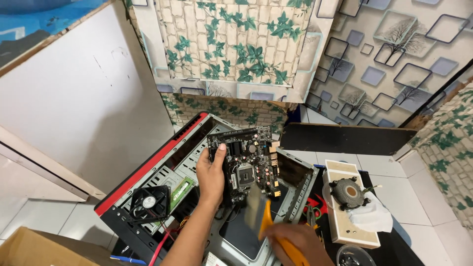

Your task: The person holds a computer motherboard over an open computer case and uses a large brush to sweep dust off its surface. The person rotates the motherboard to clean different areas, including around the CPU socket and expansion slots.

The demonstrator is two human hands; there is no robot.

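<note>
Left hand [213, 173] grasps the motherboard [245, 162] over the case [162, 172]; right hand [295, 241] clenches an orange brush [268, 221], whose hard strokes risk bending components.

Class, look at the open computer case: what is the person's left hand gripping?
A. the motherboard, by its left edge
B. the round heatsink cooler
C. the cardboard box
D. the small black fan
A. The left hand holds the motherboard by its left edge, tilted up above the case; the small black fan and heatsink cooler lie apart, untouched.
</note>
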